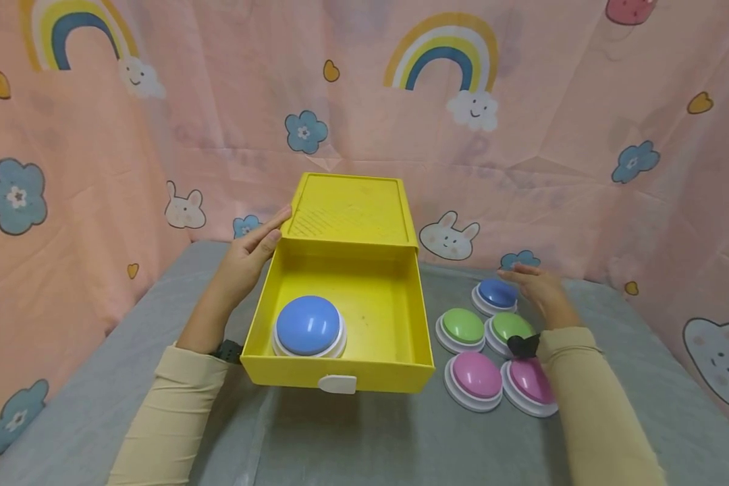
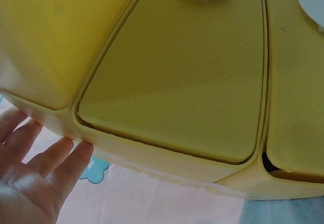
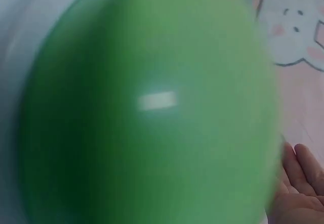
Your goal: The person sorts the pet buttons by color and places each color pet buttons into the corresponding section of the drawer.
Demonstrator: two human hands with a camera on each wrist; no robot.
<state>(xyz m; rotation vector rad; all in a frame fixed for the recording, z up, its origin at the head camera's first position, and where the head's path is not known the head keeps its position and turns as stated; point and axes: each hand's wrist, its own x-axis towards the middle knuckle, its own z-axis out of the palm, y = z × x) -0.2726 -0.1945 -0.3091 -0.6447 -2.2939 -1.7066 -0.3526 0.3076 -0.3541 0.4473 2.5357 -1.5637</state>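
Observation:
A yellow drawer unit (image 1: pixel 352 209) stands in the middle of the head view, its top drawer (image 1: pixel 395 297) pulled out. Inside, at the drawer's front left, lies a blue dome button (image 1: pixel 308 325) on a white base. My left hand (image 1: pixel 246 260) rests with extended fingers against the unit's left side; the left wrist view shows the fingertips at the frame's edge. Over on the right, my right hand (image 1: pixel 541 293) is close by another blue dome button (image 1: pixel 499 293), fingers loosely extended. A green dome button (image 3: pixel 167 102) fills most of the right wrist view, partly hiding that hand.
Two green buttons (image 1: pixel 464 325) and two pink buttons (image 1: pixel 476 374) sit on the grey cloth (image 1: pixel 340 445) nearer than the blue one. More drawer fronts (image 2: pixel 177 72) with white handles show below the top drawer. A pink patterned curtain (image 1: pixel 364 88) hangs behind.

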